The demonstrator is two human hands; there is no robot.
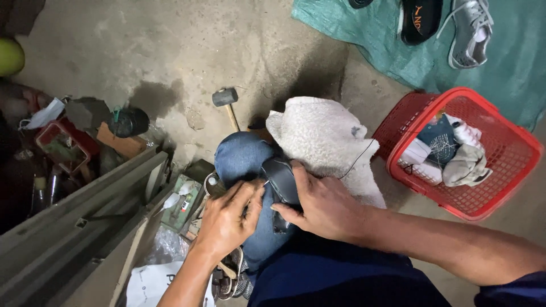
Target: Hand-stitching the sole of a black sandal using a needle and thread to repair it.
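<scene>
Shoe (281,181), dark and narrow, lies across my denim-clad knee (242,156), with a cream towel (327,142) draped just beside it. My right hand (321,204) is closed around the shoe from the side, thumb along its upper edge, forearm coming in from the lower right. My left hand (227,219) sits against the shoe's near edge, fingers curled and pinched together on something too small for me to make out; a thin dark thread (358,160) trails across the towel.

Left of my knee, a flat green package (181,200) with a small white tube (170,202) on it rests among clutter, and a white bag with dark print (151,284) lies on the floor below it. A hammer (226,101) lies on the concrete floor (199,45) beyond the knee. To the right stands a red basket (495,187) holding rolled cloth. At the top, a teal tarp (512,68) carries a grey sneaker (471,31) and a black insole bearing an orange mark (420,20).
</scene>
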